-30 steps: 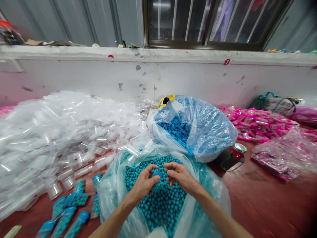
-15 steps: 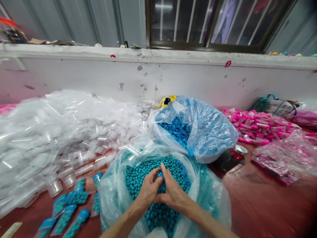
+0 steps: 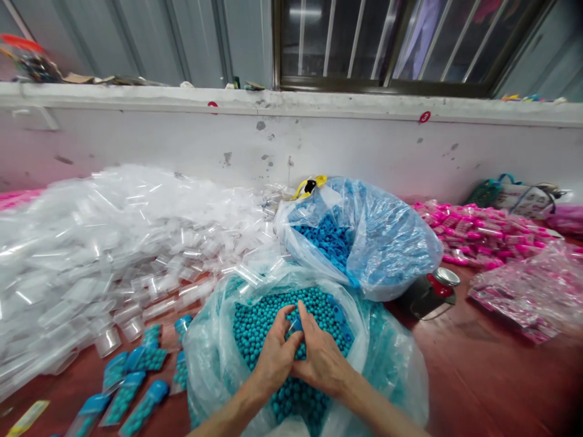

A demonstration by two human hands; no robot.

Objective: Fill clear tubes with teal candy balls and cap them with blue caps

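Note:
My left hand (image 3: pixel 274 352) and my right hand (image 3: pixel 322 358) meet over an open plastic bag (image 3: pixel 207 352) full of round teal beads (image 3: pixel 255 328). Between the fingertips of both hands shows a small blue cap (image 3: pixel 295 326). Whatever lies under the cap is covered by my fingers. A few blue plastic pieces (image 3: pixel 337 312) rest on the beads at the right side of the bag. Left of the bag lie several clear tubes with blue caps (image 3: pixel 144 405), filled with teal beads.
A big heap of clear plastic tubes (image 3: pixel 104 243) spreads across the left. Behind the beads stands a bag of blue caps (image 3: pixel 392 243). A dark jar with a silver lid (image 3: pixel 432 294), pink-capped tubes (image 3: pixel 487 233) and a clear bag (image 3: pixel 537 291) lie right, on the red surface (image 3: pixel 492 376).
The whole view has shifted slightly, so things sit a little further right. Both hands stay together above the beads, with small finger movements around the blue cap.

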